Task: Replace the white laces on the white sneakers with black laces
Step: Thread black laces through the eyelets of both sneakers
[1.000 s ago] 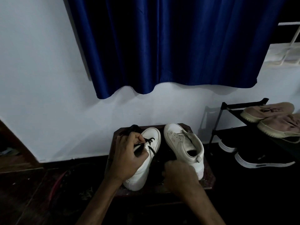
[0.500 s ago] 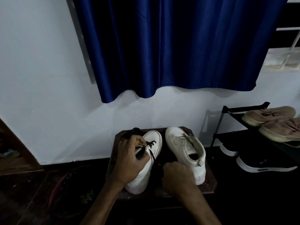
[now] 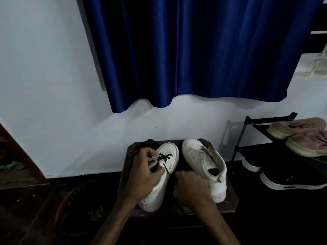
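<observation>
Left hand (image 3: 145,174) is curled over the left sneaker (image 3: 170,150) on the bench (image 3: 231,204), thumb & fingers pinching the black lace (image 3: 164,157), which criss-crosses the eyelets nearest the toe. One strand runs down & right into my right hand (image 3: 191,189), balled up tight round it, in the gap btwn the 2 shoes. Right sneaker (image 3: 198,156) stands just beside the left one, toe twd the wall. Shoe rack (image 3: 247,121) w/ other pairs off to the right.

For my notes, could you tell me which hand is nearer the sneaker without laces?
Right. The right hand lies just beside the unlaced sneaker; the left hand holds the other sneaker, farther off.
</observation>
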A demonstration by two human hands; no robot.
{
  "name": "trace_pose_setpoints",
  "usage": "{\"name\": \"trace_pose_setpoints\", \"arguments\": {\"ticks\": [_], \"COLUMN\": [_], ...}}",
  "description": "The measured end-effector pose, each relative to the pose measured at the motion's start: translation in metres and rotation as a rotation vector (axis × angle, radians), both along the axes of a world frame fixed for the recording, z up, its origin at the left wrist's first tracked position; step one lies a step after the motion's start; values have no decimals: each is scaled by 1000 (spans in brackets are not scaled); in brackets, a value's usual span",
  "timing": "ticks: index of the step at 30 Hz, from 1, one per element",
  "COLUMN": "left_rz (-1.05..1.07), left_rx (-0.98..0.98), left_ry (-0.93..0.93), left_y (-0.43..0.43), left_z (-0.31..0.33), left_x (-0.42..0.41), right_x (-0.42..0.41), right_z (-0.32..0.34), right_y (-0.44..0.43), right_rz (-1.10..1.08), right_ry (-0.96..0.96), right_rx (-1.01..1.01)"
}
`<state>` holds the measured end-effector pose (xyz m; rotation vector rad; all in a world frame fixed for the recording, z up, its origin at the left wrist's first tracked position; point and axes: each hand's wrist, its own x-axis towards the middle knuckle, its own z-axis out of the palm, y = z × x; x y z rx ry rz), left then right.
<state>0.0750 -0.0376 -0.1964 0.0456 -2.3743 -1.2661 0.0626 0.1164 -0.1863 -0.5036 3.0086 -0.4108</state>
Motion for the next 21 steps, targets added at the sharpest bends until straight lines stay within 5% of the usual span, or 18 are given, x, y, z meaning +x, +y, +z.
{"name": "trace_pose_setpoints", "arguments": {"ticks": [12, 17, 21], "left_rz": [275, 190, 87], "left_rx": [179, 749, 884], "left_ry": [-360, -429, -486], "left_y": [-3, 2, -4], "left_z": [-4, 14, 30], "left_x": [4, 4, 10], "right_x": [-18, -27, -26], "right_z": [-17, -10, 1], "right_y": [-3, 1, 4], "right_rz": [-76, -154, -147], "right_ry": [-82, 4, 14], "right_rx": [-262, -243, -230]}}
